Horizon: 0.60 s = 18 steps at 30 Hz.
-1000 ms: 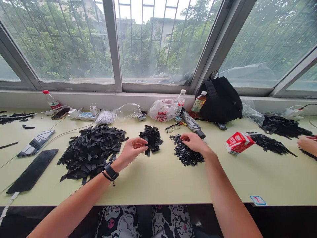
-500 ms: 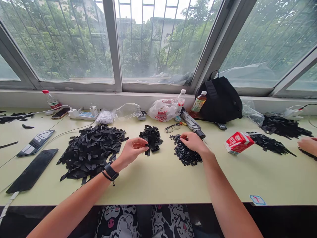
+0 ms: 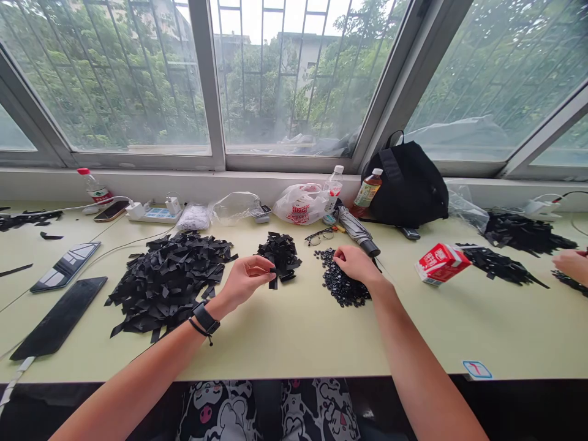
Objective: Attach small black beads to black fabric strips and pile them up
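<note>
My left hand (image 3: 249, 280), with a dark watch on its wrist, pinches a small black strip (image 3: 272, 277) at its fingertips. Just beyond it is a small heap of black pieces (image 3: 282, 252); a much larger heap of black strips (image 3: 165, 282) spreads to its left. My right hand (image 3: 353, 263) rests at the upper right edge of a pile of small black rings (image 3: 342, 288). Its fingers are bent together over the rings, and whatever is at their tips is too small to make out.
Behind the piles are glasses (image 3: 320, 236), a folded umbrella (image 3: 357, 229), bottles, a plastic bag (image 3: 301, 205) and a black backpack (image 3: 407, 184). A red carton (image 3: 441, 264) stands at right, near another person's hand (image 3: 572, 266). Phones (image 3: 65, 266) lie at left.
The other person's hand at the far right has shifted slightly. My right wrist and forearm have moved a little left; my left hand has hardly moved.
</note>
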Available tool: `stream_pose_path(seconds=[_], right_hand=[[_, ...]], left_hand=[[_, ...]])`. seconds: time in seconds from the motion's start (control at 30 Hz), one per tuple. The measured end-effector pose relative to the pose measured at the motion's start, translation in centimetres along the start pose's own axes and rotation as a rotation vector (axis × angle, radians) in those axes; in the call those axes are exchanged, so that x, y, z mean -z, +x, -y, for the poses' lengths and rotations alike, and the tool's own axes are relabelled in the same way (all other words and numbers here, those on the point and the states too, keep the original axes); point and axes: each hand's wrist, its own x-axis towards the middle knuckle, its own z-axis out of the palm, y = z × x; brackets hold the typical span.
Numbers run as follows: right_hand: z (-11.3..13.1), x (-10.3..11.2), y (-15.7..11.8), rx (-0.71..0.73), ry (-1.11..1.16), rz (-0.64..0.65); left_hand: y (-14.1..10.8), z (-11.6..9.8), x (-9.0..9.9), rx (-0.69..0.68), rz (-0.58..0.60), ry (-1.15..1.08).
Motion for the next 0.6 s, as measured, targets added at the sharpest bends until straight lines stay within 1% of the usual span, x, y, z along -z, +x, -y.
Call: stream_pose_path(seconds=[0.37, 0.6], right_hand=[[-0.05, -0.07, -0.26, -0.034, 0.002, 0.05], [-0.15, -0.2, -0.25, -0.031, -0.02, 0.044]], left_hand=[[-0.06, -0.18, -0.03, 0.001, -0.008, 0.016], [-0.17, -0.28, -0.06, 0.008, 0.006, 0.03]])
